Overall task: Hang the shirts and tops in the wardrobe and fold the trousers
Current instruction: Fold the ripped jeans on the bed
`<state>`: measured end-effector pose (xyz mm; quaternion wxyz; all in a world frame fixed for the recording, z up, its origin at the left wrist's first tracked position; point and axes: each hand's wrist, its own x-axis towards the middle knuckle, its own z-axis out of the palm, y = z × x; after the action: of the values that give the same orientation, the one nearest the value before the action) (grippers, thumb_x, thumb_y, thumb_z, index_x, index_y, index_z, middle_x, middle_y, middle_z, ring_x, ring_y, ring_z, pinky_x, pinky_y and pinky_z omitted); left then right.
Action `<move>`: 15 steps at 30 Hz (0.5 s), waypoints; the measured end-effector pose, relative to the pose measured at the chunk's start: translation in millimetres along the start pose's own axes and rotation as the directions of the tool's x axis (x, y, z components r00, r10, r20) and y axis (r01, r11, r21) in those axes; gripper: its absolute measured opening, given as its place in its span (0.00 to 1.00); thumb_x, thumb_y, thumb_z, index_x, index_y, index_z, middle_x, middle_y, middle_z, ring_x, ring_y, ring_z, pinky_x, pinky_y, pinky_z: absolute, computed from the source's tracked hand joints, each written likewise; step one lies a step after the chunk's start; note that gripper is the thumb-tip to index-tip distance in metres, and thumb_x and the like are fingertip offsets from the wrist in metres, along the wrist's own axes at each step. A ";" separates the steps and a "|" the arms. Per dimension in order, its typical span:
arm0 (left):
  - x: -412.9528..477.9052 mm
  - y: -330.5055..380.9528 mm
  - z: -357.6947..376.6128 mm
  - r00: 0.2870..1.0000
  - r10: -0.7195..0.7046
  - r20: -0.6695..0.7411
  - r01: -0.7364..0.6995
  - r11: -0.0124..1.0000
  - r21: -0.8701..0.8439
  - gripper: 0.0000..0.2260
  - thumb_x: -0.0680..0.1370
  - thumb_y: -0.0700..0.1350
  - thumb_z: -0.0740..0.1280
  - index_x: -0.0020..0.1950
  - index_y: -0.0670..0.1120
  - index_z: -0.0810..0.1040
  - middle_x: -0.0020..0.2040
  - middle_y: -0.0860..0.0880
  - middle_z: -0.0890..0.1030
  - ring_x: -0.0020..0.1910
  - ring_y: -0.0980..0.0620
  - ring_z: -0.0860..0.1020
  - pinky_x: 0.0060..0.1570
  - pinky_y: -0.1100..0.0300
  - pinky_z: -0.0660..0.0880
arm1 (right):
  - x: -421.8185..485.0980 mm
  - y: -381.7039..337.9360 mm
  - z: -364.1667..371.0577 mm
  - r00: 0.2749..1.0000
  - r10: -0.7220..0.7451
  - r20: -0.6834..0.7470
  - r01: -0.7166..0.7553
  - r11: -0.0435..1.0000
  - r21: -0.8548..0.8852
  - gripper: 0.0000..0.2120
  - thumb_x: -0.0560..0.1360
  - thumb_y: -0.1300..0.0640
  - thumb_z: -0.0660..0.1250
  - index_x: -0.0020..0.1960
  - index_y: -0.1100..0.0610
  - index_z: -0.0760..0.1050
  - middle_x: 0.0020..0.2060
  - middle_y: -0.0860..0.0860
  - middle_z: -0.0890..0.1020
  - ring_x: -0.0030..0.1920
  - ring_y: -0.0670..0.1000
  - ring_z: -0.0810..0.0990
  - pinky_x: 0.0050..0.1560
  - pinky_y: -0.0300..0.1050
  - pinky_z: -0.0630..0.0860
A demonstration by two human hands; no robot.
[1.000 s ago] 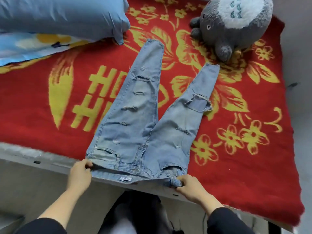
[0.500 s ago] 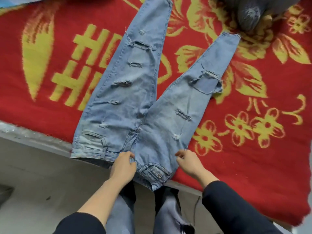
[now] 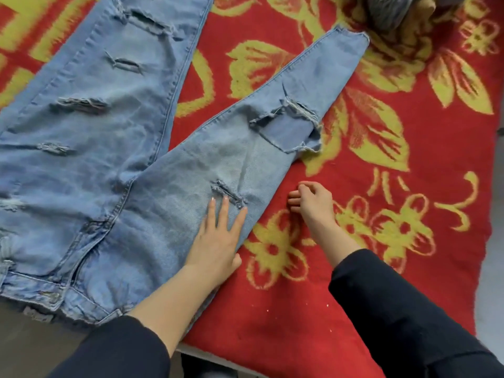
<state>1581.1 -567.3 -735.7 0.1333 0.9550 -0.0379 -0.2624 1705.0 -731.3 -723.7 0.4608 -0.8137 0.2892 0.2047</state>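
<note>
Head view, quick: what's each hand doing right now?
Left hand: open, pressing flat on the jeans.
Right hand: closed, fingers curled, holding nothing, over the red blanket beside the jeans.

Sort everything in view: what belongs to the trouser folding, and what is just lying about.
Part of the job:
- jeans, spread flat with the legs apart
- left hand, pressing flat on one leg
- right hand, fingers curled, beside the jeans, holding nothing

Just lying about:
- red and yellow blanket under the jeans
- grey plush toy at the top edge
</note>
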 end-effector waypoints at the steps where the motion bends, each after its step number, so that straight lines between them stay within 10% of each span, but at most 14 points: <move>1: 9.4 1.8 -2.5 1.000 -0.011 0.025 0.011 0.999 0.031 0.42 0.73 0.52 0.65 0.78 0.48 0.42 0.77 0.34 0.45 0.75 0.31 0.45 0.73 0.44 0.53 | 10.0 -10.2 -3.1 1.000 -0.010 -0.025 0.012 0.999 0.049 0.08 0.82 0.59 0.56 0.54 0.59 0.73 0.39 0.53 0.80 0.38 0.50 0.79 0.41 0.45 0.79; 9: 37.9 4.6 -35.2 0.991 -0.088 0.105 0.082 0.995 0.061 0.36 0.74 0.47 0.63 0.76 0.49 0.46 0.68 0.41 0.64 0.69 0.36 0.63 0.52 0.52 0.75 | 110.7 -87.4 -9.2 0.976 0.144 -0.163 -0.041 0.858 0.513 0.11 0.80 0.66 0.51 0.50 0.60 0.72 0.35 0.53 0.77 0.28 0.47 0.73 0.25 0.36 0.71; 15: 46.7 -2.8 -32.8 0.999 -0.024 0.029 0.022 0.996 0.081 0.37 0.48 0.48 0.76 0.57 0.46 0.72 0.36 0.44 0.76 0.34 0.40 0.78 0.19 0.57 0.71 | 147.8 -121.8 4.2 0.991 0.106 0.083 -0.134 0.819 0.557 0.11 0.77 0.53 0.66 0.39 0.56 0.73 0.23 0.47 0.75 0.19 0.44 0.70 0.19 0.35 0.64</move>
<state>1638.0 -563.6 -732.2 0.0910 0.9559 -0.0396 -0.2765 1895.7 -719.6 -737.5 0.6726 -0.6173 0.3758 0.1591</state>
